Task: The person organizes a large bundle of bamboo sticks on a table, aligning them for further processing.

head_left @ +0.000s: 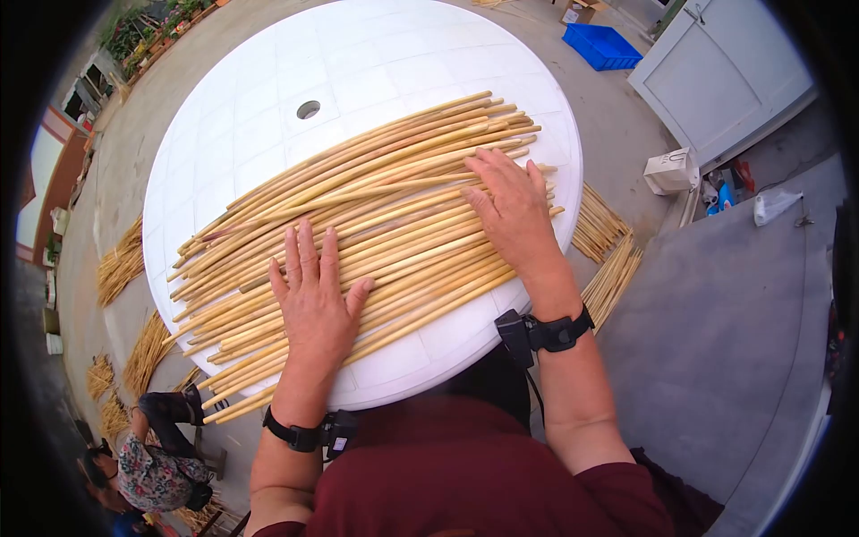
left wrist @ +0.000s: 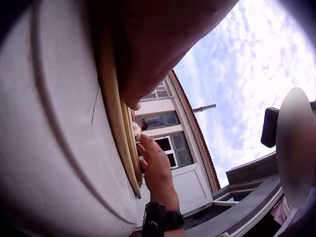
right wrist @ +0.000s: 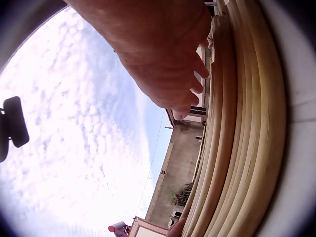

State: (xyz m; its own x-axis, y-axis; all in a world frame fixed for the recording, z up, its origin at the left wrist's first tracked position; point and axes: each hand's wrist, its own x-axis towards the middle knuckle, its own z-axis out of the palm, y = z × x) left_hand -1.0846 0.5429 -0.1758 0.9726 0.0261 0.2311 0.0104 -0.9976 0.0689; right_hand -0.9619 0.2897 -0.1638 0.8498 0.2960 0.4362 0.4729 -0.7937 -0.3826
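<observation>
A broad layer of long, straw-coloured stalks [head_left: 420, 246], like thin canes, lies side by side across a round white table [head_left: 233, 107]. One stalk crosses the others at a slant near the middle. My left hand [head_left: 318, 309] rests palm down on the nearer stalks, fingers spread and pointing away from me. Over their right ends lies my right hand [head_left: 517, 215], its fingers extended and slightly bent. In the right wrist view, the stalks [right wrist: 242, 123] run along the table below the right hand [right wrist: 163, 59]. Neither hand curls round a stalk.
The table has a round hole [head_left: 308, 110] towards its far side. Bundles of thinner stalks [head_left: 148, 353] lie on the ground at left, with more bundles [head_left: 613, 268] at right. A seated person [head_left: 161, 470] is at lower left. A blue crate [head_left: 601, 46] stands beyond the table.
</observation>
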